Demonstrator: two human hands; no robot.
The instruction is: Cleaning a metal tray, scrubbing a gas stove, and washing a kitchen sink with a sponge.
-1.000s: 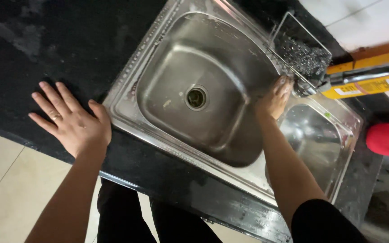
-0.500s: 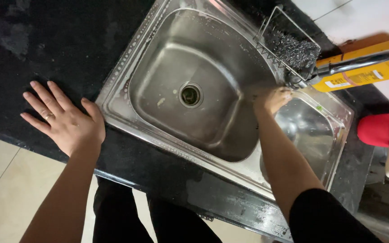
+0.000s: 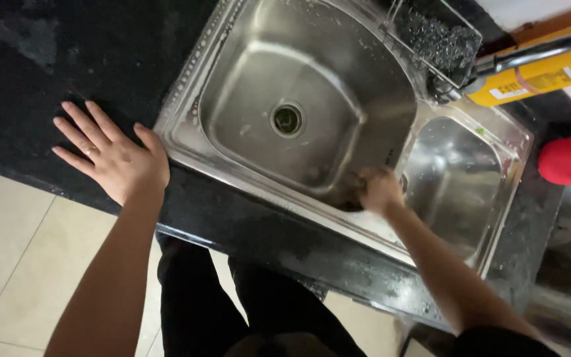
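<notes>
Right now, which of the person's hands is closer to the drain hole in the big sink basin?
The right hand. It is down inside the large basin, against the wall near the drain hole. The left hand lies flat on the black counter, outside the sink's rim.

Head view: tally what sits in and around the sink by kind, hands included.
Sink basins: 2, large and small
Hands: 2, left hand and right hand
Faucet: 1
Wire basket: 1
Yellow bottle: 1
Red container: 1
Total: 8
</notes>
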